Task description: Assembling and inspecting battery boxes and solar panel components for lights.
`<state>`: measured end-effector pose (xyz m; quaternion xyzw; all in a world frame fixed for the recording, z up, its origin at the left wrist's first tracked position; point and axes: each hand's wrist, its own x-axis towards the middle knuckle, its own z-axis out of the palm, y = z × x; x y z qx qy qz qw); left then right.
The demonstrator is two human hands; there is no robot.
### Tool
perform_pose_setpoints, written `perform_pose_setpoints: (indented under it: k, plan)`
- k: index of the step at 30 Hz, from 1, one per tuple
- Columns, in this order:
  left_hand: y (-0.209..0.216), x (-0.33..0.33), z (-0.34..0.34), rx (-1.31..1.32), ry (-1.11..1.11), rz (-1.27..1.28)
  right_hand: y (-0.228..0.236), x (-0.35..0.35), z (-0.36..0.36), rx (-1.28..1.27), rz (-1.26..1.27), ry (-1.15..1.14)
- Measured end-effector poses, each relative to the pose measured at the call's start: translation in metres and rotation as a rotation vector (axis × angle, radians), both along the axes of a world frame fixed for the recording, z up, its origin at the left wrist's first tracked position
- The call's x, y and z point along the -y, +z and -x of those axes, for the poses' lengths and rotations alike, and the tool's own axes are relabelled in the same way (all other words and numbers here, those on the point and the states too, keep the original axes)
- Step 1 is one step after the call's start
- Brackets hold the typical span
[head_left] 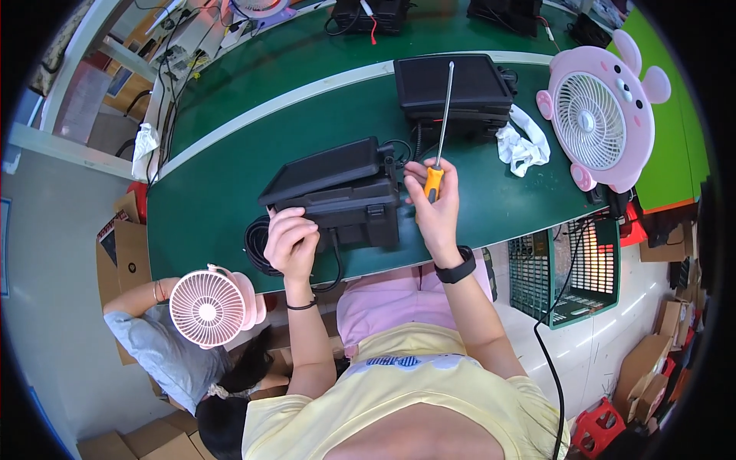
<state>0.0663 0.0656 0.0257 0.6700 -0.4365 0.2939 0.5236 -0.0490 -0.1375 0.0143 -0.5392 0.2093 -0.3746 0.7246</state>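
In front of me on the green table stands a black box-shaped device (353,207) with a tilted flat black panel (322,170) on top. My left hand (291,241) is at its near left corner, fingers curled against the edge of the panel. My right hand (437,203) is just right of the device, closed around the orange and grey handle of a screwdriver (445,126), whose long shaft points up and away from me. A coiled black cable (261,244) lies by the device's left side. Behind my right hand sits a second black device (454,86) of like shape.
A pink bear-shaped fan (594,115) stands at the right beside crumpled white tissue (523,142). More black devices (369,15) sit at the far side. A small pink fan (207,308) is at the lower left, near another person (165,337). A green crate (567,272) stands below the table.
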Motion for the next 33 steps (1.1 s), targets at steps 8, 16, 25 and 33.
perform_pose_setpoints:
  k: [8,16,25,33]
  plan:
    - [-0.005,-0.004,0.001,0.041,-0.028,0.006,0.002,0.003,-0.006,0.036,0.001,-0.009]
    - [-0.023,-0.02,0.035,0.156,0.097,-0.043,0.009,-0.005,0.003,0.048,0.025,0.038]
    - [-0.013,-0.015,0.033,0.061,0.269,-0.034,0.013,-0.006,0.013,-0.087,0.26,-0.074]
    - [0.004,-0.019,-0.067,-0.141,0.693,0.065,-0.003,0.014,0.035,-0.139,0.175,-0.106]
